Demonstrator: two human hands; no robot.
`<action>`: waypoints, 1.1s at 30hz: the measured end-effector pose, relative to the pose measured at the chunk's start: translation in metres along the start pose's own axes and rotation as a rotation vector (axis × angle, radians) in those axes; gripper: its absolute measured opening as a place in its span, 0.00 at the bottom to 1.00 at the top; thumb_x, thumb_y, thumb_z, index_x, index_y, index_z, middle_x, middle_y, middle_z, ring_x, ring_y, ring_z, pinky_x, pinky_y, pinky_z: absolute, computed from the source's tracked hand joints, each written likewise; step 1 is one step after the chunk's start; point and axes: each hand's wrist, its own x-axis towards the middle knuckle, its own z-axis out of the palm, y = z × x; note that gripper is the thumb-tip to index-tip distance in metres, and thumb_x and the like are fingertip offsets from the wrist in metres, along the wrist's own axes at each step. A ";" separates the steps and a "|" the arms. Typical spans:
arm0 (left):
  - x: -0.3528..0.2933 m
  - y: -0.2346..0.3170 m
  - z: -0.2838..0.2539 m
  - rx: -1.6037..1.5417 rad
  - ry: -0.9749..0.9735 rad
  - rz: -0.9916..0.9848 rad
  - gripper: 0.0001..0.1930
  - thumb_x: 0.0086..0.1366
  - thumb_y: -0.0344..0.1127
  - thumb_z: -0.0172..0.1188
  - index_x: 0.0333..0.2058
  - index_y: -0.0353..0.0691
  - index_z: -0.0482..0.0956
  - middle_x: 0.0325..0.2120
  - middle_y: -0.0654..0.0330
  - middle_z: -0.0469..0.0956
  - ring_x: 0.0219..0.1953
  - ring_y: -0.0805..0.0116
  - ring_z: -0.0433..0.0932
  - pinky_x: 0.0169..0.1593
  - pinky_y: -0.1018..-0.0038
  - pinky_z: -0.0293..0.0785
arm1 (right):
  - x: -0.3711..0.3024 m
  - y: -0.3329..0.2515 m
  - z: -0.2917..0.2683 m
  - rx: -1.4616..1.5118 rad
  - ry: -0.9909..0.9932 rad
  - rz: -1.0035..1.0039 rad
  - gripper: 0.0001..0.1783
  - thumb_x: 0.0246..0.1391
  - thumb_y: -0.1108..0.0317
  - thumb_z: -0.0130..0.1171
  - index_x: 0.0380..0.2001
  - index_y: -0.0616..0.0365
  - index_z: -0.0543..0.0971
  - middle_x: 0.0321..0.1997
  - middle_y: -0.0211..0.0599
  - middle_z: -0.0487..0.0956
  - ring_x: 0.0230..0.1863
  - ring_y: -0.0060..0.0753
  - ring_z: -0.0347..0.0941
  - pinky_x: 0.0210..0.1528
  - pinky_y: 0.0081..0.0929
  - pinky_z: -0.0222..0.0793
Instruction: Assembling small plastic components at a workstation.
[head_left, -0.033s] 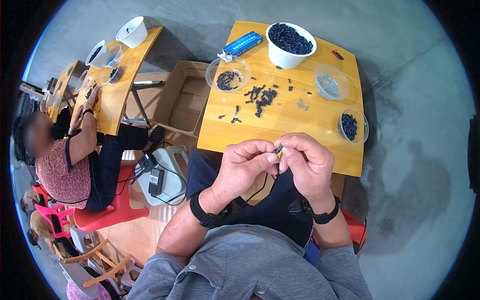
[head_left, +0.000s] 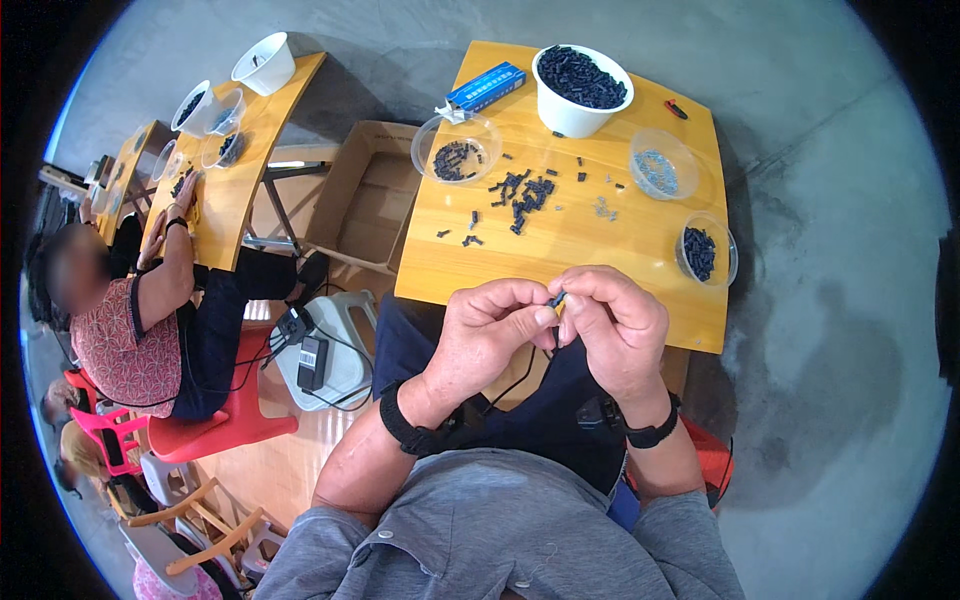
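My left hand (head_left: 500, 325) and my right hand (head_left: 615, 318) meet just off the near edge of the yellow table (head_left: 450, 262). Between their fingertips they pinch one small black plastic part (head_left: 557, 299), mostly covered by the fingers. Beyond them on the table lies a loose pile of small black parts (head_left: 522, 196), with a few strays around it. Small silvery metal pieces (head_left: 603, 208) lie to the right of the pile. At the right edge a clear tub (head_left: 728, 270) holds black parts, and another clear tub (head_left: 690, 165) holds small metal pieces.
A white bucket (head_left: 566, 124) full of black parts stands at the back, beside a blue box (head_left: 487, 87). A clear bowl (head_left: 487, 165) sits at the table's left edge, and a red-and-black tool (head_left: 677, 110) lies far right. Left are a cardboard box (head_left: 335, 215) and a seated person (head_left: 130, 340).
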 end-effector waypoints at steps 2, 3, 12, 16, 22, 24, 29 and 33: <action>0.001 0.000 -0.001 0.018 0.000 -0.002 0.07 0.62 0.24 0.56 0.39 0.31 0.76 0.30 0.57 0.79 0.29 0.73 0.79 0.35 0.79 0.76 | 0.001 0.002 0.000 -0.017 -0.006 -0.013 0.05 0.56 0.81 0.51 0.34 0.68 0.76 0.32 0.39 0.78 0.22 0.18 0.71 0.24 0.15 0.69; 0.002 0.001 -0.001 0.037 -0.002 -0.002 0.07 0.62 0.24 0.56 0.39 0.31 0.76 0.30 0.57 0.79 0.30 0.73 0.79 0.35 0.79 0.76 | 0.002 0.002 0.000 -0.016 -0.006 -0.011 0.05 0.56 0.81 0.51 0.34 0.68 0.76 0.32 0.39 0.78 0.22 0.18 0.71 0.24 0.15 0.69; 0.006 0.000 0.001 0.124 0.055 0.050 0.05 0.63 0.24 0.56 0.36 0.31 0.78 0.27 0.62 0.79 0.28 0.79 0.77 0.34 0.83 0.75 | 0.009 0.005 -0.003 -0.259 -0.023 -0.124 0.06 0.49 0.83 0.54 0.32 0.67 0.76 0.31 0.42 0.77 0.26 0.27 0.75 0.27 0.21 0.71; 0.007 -0.001 0.000 0.137 0.067 0.038 0.05 0.62 0.24 0.56 0.36 0.31 0.78 0.27 0.63 0.79 0.28 0.79 0.77 0.33 0.84 0.75 | 0.016 -0.003 -0.004 -0.423 -0.113 -0.217 0.10 0.42 0.85 0.56 0.31 0.65 0.76 0.31 0.44 0.77 0.28 0.39 0.76 0.29 0.27 0.72; 0.012 0.000 0.000 0.166 0.074 -0.055 0.05 0.62 0.24 0.56 0.37 0.31 0.78 0.27 0.61 0.79 0.28 0.77 0.77 0.34 0.82 0.74 | 0.017 0.002 -0.003 -0.492 -0.106 -0.243 0.09 0.42 0.85 0.56 0.30 0.65 0.75 0.30 0.45 0.76 0.29 0.42 0.76 0.30 0.30 0.72; 0.013 -0.001 0.002 0.102 0.082 -0.062 0.05 0.62 0.23 0.56 0.35 0.31 0.78 0.27 0.64 0.78 0.28 0.80 0.77 0.33 0.84 0.75 | 0.016 0.004 -0.003 -0.493 -0.082 -0.237 0.09 0.42 0.85 0.56 0.30 0.65 0.75 0.30 0.45 0.76 0.29 0.42 0.76 0.30 0.30 0.71; 0.014 -0.006 0.006 0.150 0.085 -0.071 0.05 0.62 0.23 0.56 0.35 0.31 0.79 0.27 0.64 0.78 0.27 0.80 0.76 0.32 0.83 0.75 | 0.010 0.006 -0.002 -0.481 -0.041 -0.185 0.07 0.45 0.83 0.55 0.30 0.65 0.75 0.30 0.45 0.76 0.29 0.42 0.74 0.30 0.29 0.70; 0.013 -0.009 0.006 0.149 0.067 -0.072 0.05 0.62 0.24 0.56 0.37 0.31 0.78 0.28 0.63 0.79 0.30 0.79 0.76 0.35 0.83 0.74 | 0.003 0.009 0.001 -0.488 -0.004 -0.164 0.06 0.46 0.83 0.55 0.30 0.66 0.75 0.30 0.45 0.76 0.29 0.42 0.74 0.30 0.29 0.70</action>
